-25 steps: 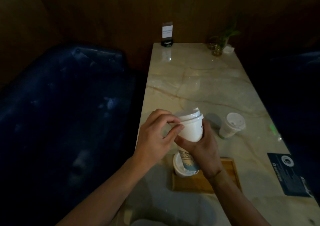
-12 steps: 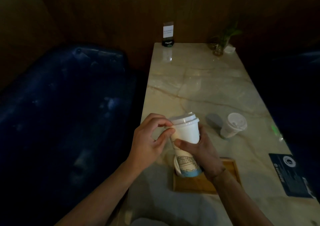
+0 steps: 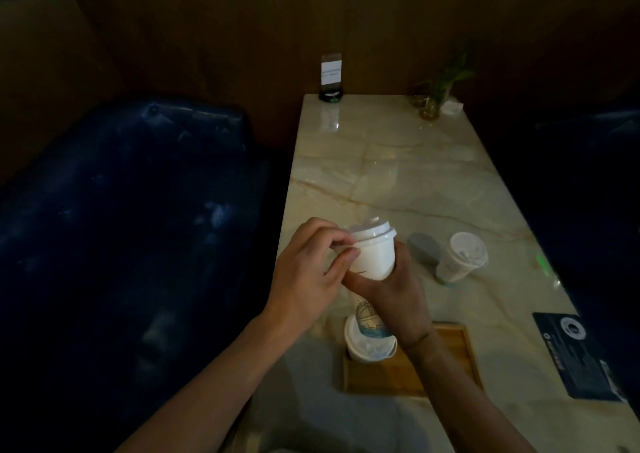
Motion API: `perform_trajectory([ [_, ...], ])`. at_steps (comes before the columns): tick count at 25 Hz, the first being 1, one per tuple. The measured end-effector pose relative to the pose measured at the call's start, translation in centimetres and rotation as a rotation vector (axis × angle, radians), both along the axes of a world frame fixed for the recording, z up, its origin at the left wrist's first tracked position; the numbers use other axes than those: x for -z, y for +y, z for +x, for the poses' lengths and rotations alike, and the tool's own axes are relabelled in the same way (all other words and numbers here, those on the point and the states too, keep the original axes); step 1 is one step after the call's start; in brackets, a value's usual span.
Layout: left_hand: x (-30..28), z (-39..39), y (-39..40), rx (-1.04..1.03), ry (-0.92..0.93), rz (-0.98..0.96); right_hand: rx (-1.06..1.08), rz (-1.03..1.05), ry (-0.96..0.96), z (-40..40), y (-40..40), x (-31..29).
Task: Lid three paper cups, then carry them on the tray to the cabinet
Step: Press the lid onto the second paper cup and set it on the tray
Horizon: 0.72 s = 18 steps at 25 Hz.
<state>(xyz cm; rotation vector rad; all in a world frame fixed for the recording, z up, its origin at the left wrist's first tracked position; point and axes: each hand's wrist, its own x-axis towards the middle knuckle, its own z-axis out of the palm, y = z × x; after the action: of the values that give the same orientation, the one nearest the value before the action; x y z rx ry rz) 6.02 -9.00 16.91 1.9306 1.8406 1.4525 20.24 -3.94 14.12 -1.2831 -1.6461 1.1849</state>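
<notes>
Marble table (image 3: 398, 161) open beyond; lidded cup (image 3: 462, 256) stands right; tray (image 3: 450, 359) near.

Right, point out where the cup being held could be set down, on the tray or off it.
The wooden tray has bare room on its right half, beside the lidded cup in its left corner. The marble table lies bare from the hands back to the plant and the sign holder. It is tighter on the right, between the standing cup and the dark card.

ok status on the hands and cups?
Right hand grips held cup. Left hand pinches its lid. One cup on tray, one lidded cup on table. Nothing blocking.
</notes>
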Motion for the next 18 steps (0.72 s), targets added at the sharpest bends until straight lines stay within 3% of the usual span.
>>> perform_trajectory([
  [8, -1.1, -0.5, 0.1, 0.065, -0.048, 0.015, -0.075, -0.114, 0.162, 1.4, 0.1, -1.7],
  [18, -0.1, -1.2, -0.6, 0.095, -0.171, -0.013, -0.251, -0.413, 0.443, 2.3, -0.3, -1.2],
])
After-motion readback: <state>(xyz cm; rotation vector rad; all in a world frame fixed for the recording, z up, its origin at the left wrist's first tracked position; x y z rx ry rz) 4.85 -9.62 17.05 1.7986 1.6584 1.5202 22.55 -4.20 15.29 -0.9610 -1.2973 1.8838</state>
